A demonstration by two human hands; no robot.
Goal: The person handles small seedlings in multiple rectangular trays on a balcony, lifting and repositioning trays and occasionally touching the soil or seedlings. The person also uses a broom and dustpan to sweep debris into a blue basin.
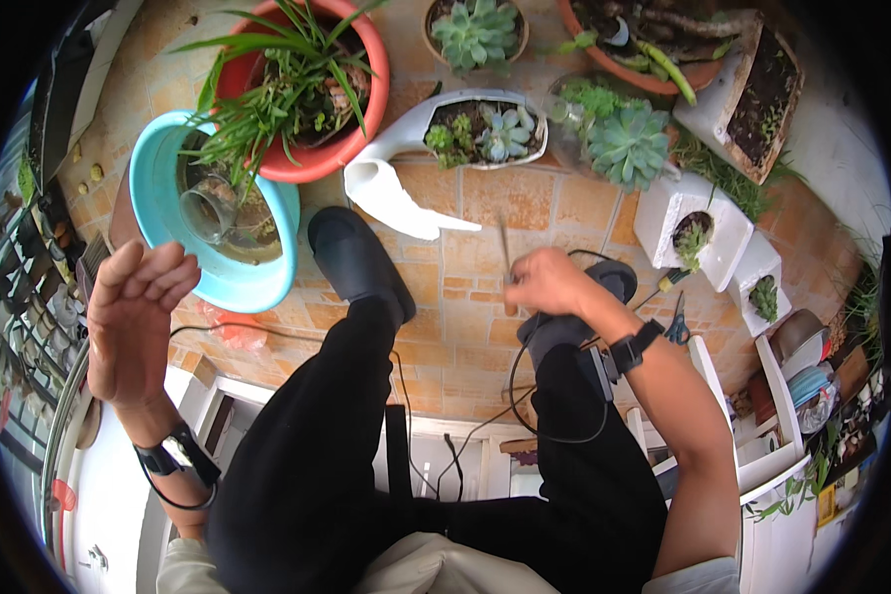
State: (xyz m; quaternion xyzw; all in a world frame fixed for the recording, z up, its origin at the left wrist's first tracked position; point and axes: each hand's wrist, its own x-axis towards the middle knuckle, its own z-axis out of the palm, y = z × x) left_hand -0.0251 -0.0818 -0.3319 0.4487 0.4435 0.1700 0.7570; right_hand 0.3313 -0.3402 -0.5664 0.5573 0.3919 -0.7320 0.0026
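Note:
My right hand (552, 281) grips a thin tool with a narrow blade (502, 241), blurred, so its exact kind is unclear. The blade points away from me over the tiles. My left hand (137, 319) is raised on the left, empty, palm showing and fingers loosely bent. Beyond its fingertips is a light-blue plastic basin (267, 282), which holds murky water and a clear jar (208, 211). Between the hands, past my left slipper (360, 252), lies a white cut plastic piece (393, 197) with a curved body and pointed end. It lies apart from the blade.
Behind the white piece stands a cut-bottle planter (445, 160) with succulents. A red pot (377, 96) of grassy plants overlaps the basin. White planters (653, 215) line the right. Scissors (679, 327) and a dark cable (516, 386) lie near my right foot.

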